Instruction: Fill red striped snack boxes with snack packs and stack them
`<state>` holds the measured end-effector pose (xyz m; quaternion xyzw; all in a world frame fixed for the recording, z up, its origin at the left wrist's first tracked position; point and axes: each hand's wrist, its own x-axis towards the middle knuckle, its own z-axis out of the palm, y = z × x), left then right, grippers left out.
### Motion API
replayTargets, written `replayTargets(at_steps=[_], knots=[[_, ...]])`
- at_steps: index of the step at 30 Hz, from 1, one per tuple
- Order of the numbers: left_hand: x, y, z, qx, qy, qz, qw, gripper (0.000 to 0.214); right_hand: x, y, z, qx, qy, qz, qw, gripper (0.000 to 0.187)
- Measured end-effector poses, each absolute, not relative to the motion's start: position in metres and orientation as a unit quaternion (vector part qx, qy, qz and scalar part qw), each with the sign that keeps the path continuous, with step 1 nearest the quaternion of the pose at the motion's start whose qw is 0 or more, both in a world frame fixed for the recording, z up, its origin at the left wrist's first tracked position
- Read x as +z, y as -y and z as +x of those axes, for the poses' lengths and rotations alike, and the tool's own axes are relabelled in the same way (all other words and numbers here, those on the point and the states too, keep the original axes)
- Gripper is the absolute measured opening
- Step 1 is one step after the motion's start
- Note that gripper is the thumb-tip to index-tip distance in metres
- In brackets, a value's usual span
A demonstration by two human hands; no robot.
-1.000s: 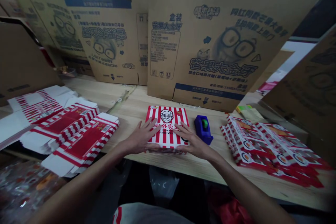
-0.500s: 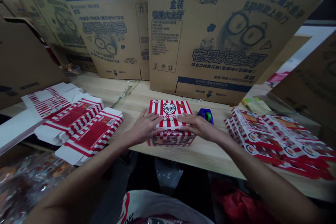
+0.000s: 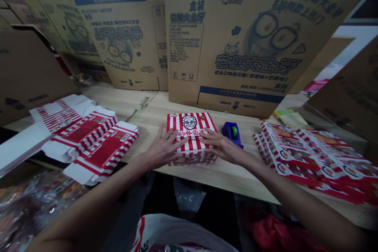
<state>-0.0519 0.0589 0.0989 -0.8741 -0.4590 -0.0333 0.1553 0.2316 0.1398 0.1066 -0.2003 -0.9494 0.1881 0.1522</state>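
Note:
In the head view a red-and-white striped carton (image 3: pixel 189 122) with a printed bearded face stands on the table in front of me, its lid down. My left hand (image 3: pixel 163 149) lies on the lid's left front part, fingers spread. From the other side my right hand (image 3: pixel 221 145) rests on the right front part, fingers stretched out flat. Both hands touch the carton; their fingers hide some of its lettering. Just beyond my right hand is a blue tape dispenser (image 3: pixel 232 133) with a green core.
Flattened striped cartons (image 3: pixel 103 147) are stacked on the left. Packed striped boxes (image 3: pixel 295 149) lie piled at right. Large brown cardboard boxes (image 3: pixel 242 47) wall off the back. Clear-wrapped items (image 3: pixel 35 201) fill the lower left, below the wooden table (image 3: pixel 236 175).
My hands have shifted slightly toward me on the lid, with the left fingers more spread. More of the lid's print and of the tape dispenser now shows.

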Motion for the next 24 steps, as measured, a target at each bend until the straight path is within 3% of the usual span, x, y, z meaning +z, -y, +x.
replayTargets(at_steps=[5, 10, 15, 19, 24], knots=[[0.110, -0.057, -0.059, -0.001, 0.419, -0.892, 0.170, 0.053, 0.080, -0.116, 0.228, 0.080, 0.956, -0.226, 0.167, 0.045], [0.081, -0.047, -0.040, -0.063, 0.407, -0.884, 0.222, 0.056, 0.078, -0.113, 0.226, 0.019, 0.966, -0.190, 0.173, 0.049], [0.057, -0.047, -0.033, -0.136, 0.401, -0.868, 0.259, 0.044, 0.079, -0.118, 0.237, 0.104, 0.955, -0.178, 0.215, 0.055], [0.061, -0.048, -0.035, -0.156, 0.401, -0.869, 0.242, 0.043, 0.079, -0.122, 0.238, 0.210, 0.914, -0.193, 0.287, 0.046], [0.060, -0.047, -0.035, -0.175, 0.401, -0.866, 0.242, 0.042, 0.076, -0.118, 0.234, 0.152, 0.923, -0.187, 0.301, 0.036]])
